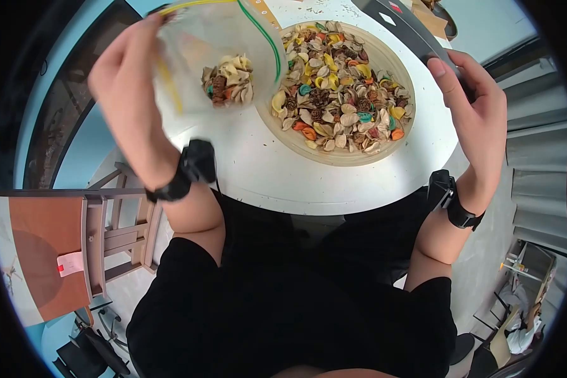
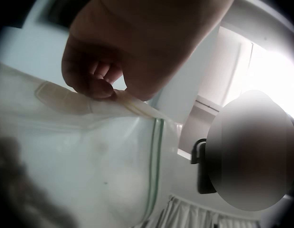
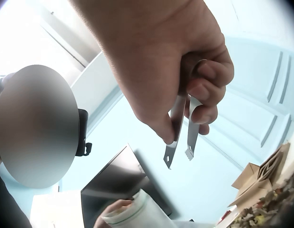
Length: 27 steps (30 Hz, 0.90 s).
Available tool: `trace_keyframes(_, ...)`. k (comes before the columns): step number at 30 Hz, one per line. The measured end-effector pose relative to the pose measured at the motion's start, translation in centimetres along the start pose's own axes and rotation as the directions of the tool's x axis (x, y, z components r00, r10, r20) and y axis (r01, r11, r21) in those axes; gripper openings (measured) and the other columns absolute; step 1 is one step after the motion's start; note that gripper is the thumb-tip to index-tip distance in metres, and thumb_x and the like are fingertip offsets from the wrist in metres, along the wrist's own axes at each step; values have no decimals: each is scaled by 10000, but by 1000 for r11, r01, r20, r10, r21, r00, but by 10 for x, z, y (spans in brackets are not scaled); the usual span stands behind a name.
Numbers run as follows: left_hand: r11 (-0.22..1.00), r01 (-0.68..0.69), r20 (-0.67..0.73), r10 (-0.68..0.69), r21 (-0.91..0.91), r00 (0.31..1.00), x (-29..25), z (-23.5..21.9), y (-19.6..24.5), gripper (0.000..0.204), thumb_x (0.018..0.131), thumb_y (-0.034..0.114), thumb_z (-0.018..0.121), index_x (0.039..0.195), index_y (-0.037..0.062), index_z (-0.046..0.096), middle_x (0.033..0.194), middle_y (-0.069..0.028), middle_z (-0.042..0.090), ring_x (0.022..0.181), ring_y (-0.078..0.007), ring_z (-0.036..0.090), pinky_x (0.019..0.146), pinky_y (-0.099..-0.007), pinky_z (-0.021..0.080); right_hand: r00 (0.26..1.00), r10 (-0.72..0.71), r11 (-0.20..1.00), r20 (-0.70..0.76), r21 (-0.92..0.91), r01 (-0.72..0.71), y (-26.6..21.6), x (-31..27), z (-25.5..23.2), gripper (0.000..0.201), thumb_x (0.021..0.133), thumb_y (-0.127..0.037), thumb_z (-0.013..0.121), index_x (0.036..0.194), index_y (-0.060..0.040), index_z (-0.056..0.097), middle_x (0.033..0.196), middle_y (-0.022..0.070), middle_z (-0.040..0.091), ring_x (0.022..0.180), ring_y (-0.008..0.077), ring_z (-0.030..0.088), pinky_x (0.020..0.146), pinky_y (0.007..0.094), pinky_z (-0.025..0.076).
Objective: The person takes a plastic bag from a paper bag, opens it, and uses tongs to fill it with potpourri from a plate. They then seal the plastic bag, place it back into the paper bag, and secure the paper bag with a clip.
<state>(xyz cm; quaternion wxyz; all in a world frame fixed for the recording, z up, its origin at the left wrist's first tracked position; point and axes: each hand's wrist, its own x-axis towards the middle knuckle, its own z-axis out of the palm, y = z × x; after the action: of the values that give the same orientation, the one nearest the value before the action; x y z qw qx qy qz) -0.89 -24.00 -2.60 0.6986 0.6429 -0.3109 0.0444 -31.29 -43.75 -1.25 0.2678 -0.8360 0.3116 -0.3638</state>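
My left hand (image 1: 129, 88) pinches the upper edge of a clear zip bag (image 1: 186, 69) with a green and yellow seal, held over the left side of the table. A small heap of potpourri (image 1: 238, 79), pale petals and a brown cone piece, shows inside the bag. In my right hand (image 1: 479, 94) are metal tongs (image 3: 176, 121), their two tips apart with nothing between them in the right wrist view. Between the hands a round wooden tray (image 1: 353, 160) carries a wide spread of potpourri (image 1: 337, 94) with petals and small cones.
The tray stands on a round white table (image 1: 296, 198). Brown cardboard packaging (image 3: 261, 178) lies at the far side. A brown table (image 1: 47, 252) and a wooden chair frame (image 1: 123, 242) stand at the left, grey curtains (image 1: 535, 151) at the right.
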Motion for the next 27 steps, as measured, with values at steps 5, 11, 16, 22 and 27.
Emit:
trace_keyframes(5, 982, -144, -169, 122, -125, 978, -5, 6, 8, 230, 916, 170, 735, 924, -58, 760, 734, 10, 624, 665, -50, 534, 611, -198, 373, 980, 141, 963, 140, -249, -103, 4, 3, -15, 436, 925, -415, 762, 1040, 5, 751, 593, -3, 512, 568, 55, 398, 519, 248, 295)
trace_keyframes(11, 989, 68, 56, -76, 130, 996, 1, 14, -10, 262, 908, 223, 740, 948, -33, 779, 698, 1, 616, 595, -58, 510, 569, -225, 391, 893, 303, 875, 334, -468, -122, 18, 1, -27, 509, 895, -482, 750, 1021, 11, 757, 609, 89, 572, 554, 167, 501, 547, 343, 405)
trace_keyframes(16, 991, 91, 148, -105, 99, 983, -4, 20, -7, 281, 908, 250, 734, 955, -22, 784, 678, 5, 598, 575, -65, 488, 556, -231, 379, 802, 445, 819, 398, -543, -185, 13, 2, -12, 554, 853, -502, 772, 1039, 20, 767, 666, 139, 639, 609, 210, 590, 606, 360, 472)
trace_keyframes(22, 974, 120, 284, -172, 192, 943, -3, 22, -10, 301, 921, 271, 717, 962, -20, 781, 666, 18, 589, 570, -56, 484, 544, -230, 378, 875, 297, 856, 381, -513, -67, 27, -1, 18, 520, 862, -481, 763, 1041, 7, 780, 684, 181, 681, 644, 290, 682, 655, 388, 533)
trace_keyframes(27, 976, 132, 313, -181, 172, 932, -5, 26, -11, 289, 922, 267, 715, 954, -13, 780, 664, 28, 590, 570, -47, 494, 541, -231, 397, 897, 162, 849, 412, -521, 86, 29, 0, 33, 434, 914, -430, 730, 992, -6, 786, 673, 176, 683, 625, 333, 673, 644, 398, 536)
